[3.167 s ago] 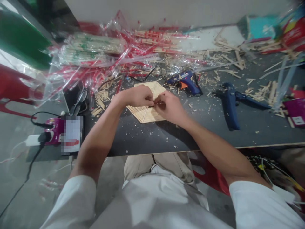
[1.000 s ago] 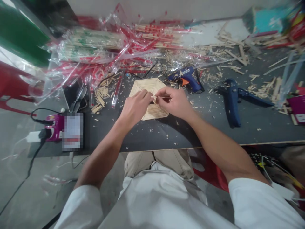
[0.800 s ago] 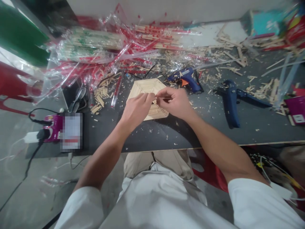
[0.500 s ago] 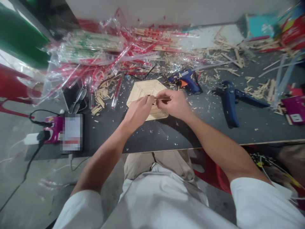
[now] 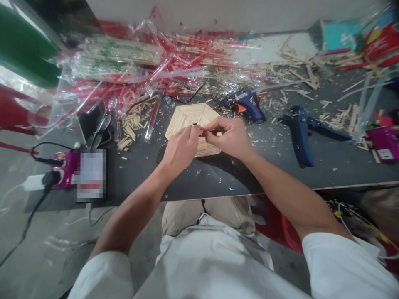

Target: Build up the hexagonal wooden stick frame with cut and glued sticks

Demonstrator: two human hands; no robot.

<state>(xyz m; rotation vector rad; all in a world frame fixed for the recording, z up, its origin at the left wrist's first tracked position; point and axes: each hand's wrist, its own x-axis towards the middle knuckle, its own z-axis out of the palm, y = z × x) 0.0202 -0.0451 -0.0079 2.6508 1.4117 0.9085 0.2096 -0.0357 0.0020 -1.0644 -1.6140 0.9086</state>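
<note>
While a stick (image 5: 219, 133) is pinched by the right hand (image 5: 233, 136), left hand (image 5: 182, 146) grip unclear, the centre-frame panel (image 5: 181, 118) is best kept flat.

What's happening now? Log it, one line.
left hand: over hexagonal stick panel | right hand: close beside left | grip contents: unclear | glue gun: right of panel

In front of you, a six-sided panel (image 5: 183, 118) of thin, pale wooden sticks rests on the dark table (image 5: 131, 170), one edge facing you. Its sticks lie in rows; seams run from its far corners toward a small dark gap near the middle.
</note>
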